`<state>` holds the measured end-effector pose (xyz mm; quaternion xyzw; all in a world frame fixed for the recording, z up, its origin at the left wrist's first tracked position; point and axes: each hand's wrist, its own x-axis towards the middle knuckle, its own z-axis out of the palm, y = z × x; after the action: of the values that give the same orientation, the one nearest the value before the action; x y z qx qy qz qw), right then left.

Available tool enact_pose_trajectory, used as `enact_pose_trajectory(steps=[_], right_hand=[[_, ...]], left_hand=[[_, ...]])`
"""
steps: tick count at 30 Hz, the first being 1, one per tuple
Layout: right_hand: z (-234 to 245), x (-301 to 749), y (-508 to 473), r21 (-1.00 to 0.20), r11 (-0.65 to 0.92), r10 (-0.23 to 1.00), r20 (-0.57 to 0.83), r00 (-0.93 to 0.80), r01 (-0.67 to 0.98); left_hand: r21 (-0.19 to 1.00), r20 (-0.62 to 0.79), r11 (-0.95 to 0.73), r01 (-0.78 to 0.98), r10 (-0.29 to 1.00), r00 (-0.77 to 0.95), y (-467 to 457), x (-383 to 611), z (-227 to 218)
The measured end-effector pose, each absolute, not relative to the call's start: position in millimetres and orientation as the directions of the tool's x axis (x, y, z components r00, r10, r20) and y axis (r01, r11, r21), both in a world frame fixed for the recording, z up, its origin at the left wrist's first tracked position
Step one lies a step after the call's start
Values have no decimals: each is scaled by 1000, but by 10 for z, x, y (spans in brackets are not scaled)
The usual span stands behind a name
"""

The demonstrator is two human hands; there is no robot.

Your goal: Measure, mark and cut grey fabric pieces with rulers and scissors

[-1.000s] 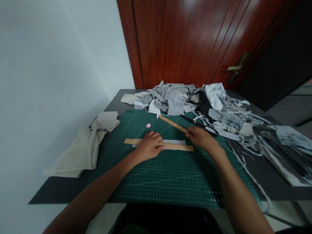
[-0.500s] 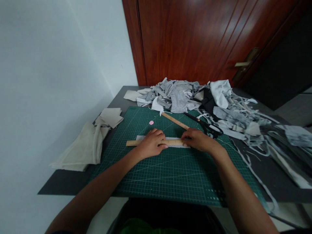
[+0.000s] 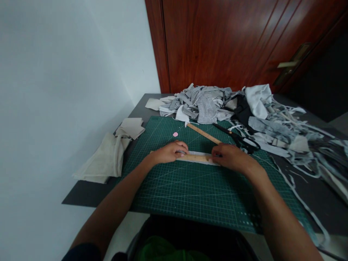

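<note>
A flat wooden ruler (image 3: 196,158) lies on a narrow light-grey fabric strip (image 3: 202,162) on the green cutting mat (image 3: 187,192). At the left part, my left hand (image 3: 172,151) is closed, fingertips pinching the strip's edge beside the ruler; a small grey bit, perhaps folded cloth, shows at the fingertips. My right hand (image 3: 227,155) bends its fingers over the right end of the ruler and strip, and hides that end. Behind it, a second wooden ruler (image 3: 203,133) lies at a slant, with black-handled scissors (image 3: 239,139) to its right.
Grey and white fabric scraps (image 3: 208,103) heap along the back and right of the dark table (image 3: 84,194). Folded cream cloth (image 3: 111,156) rests at the left near the wall. A small pink piece (image 3: 175,134) lies on the mat. A wooden door (image 3: 217,47) stands behind.
My left hand has slid left along the ruler, baring more of its middle, and its fingers have drawn together at the strip. My right hand stays at the right end. The view has shifted slightly.
</note>
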<state>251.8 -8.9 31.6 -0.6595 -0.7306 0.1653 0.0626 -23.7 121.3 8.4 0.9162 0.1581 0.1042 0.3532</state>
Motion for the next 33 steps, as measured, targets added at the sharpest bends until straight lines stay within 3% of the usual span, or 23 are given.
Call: enact_pose_trajectory(steps=[3, 10, 23, 33], right_hand=[[289, 2395, -72, -369, 150, 977, -83, -194, 917], [172, 2321, -49, -446, 93, 980, -116, -161, 890], [111, 2339, -40, -399, 62, 982, -137, -127, 915], [107, 2279, -50, -336, 16, 989, -134, -64, 942]], left_hand=[[719, 66, -667, 196, 347, 936, 1258, -244, 94], [546, 91, -780, 306, 419, 904, 1246, -331, 139], [690, -57, -646, 327, 402, 914, 1669, -647, 161], [660, -85, -654, 368, 422, 903, 1650, -645, 143]])
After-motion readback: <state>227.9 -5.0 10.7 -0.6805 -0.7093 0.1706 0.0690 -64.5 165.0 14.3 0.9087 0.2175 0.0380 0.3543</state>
